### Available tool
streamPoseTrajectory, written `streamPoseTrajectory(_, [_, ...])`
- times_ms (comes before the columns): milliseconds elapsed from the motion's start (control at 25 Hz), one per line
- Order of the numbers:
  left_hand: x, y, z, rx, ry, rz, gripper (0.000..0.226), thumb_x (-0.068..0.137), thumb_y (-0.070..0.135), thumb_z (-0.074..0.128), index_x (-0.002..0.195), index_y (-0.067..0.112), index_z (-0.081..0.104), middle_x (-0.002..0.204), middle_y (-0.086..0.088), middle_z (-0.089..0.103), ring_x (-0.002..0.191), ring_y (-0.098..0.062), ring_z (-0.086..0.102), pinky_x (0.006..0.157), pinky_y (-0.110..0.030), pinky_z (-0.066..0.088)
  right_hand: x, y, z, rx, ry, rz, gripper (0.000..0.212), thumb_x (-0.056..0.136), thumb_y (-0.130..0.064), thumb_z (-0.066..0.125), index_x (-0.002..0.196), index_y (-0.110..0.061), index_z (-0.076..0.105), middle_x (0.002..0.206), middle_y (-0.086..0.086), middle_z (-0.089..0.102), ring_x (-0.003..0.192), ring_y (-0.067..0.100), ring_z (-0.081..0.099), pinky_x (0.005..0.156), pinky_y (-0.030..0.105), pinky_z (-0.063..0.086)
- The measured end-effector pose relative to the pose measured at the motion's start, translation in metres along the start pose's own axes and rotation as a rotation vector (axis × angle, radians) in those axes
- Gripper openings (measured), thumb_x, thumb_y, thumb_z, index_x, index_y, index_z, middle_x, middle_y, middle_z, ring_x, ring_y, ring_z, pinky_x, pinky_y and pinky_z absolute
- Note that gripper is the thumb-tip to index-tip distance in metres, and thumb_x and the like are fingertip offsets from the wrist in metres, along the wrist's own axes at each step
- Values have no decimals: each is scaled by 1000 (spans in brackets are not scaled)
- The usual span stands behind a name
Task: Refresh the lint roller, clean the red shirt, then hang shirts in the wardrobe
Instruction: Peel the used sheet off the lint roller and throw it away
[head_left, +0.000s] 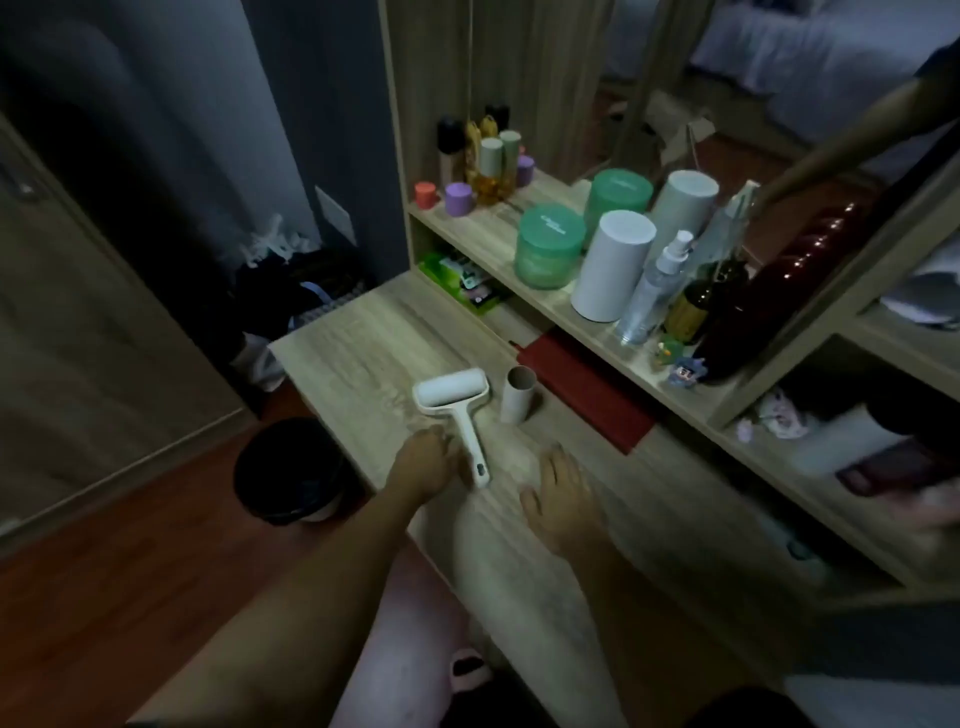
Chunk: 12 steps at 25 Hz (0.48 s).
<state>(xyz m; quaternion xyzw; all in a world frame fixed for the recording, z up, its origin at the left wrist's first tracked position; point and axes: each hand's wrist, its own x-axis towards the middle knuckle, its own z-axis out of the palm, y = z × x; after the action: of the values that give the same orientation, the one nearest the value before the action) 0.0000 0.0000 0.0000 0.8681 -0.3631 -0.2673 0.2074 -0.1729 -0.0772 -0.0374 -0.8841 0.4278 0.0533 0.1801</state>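
Head view: my left hand (423, 460) curled against roller (451, 393) handle, grip unclear; right hand (561, 499) flat on surface (363, 338), right of roller.

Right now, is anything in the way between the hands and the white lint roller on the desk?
No, nothing visible. The left hand sits right beside the handle of the white plastic lint roller; the right hand lies flat, only bare light wooden desk between. The pale cardboard tube stands beyond, off to the side.
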Motion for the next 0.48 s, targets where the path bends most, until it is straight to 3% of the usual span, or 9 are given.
streamPoseTrajectory(120, [28, 7, 21, -141, 67, -109, 41, 95, 33, 45, 93, -6, 60, 99, -25, 65, 99, -38, 60, 80, -36, 42, 24, 8, 17, 26, 58, 32, 80, 82, -56, 16, 145, -8, 25, 155, 14, 24, 143, 27, 21, 115, 42, 21])
streamPoseTrajectory(240, [48, 19, 36, -235, 88, -270, 50, 92, 44, 48, 98, -4, 59, 101, -20, 65, 100, -35, 60, 80, -33, 42, 34, 9, 32, -19, 104, 60, 74, 85, -57, 27, 140, -9, 37, 149, 13, 38, 138, 27, 34, 108, 44, 32])
streamPoseTrajectory(480, [61, 26, 52, -393, 214, -389, 44, 96, 35, 41, 117, -4, 48, 117, -24, 59, 109, -38, 56, 92, -40, 42, 33, 9, 33, -15, 132, 87, 69, 82, -55, 36, 131, -10, 50, 138, 11, 52, 128, 25, 49, 101, 43, 41])
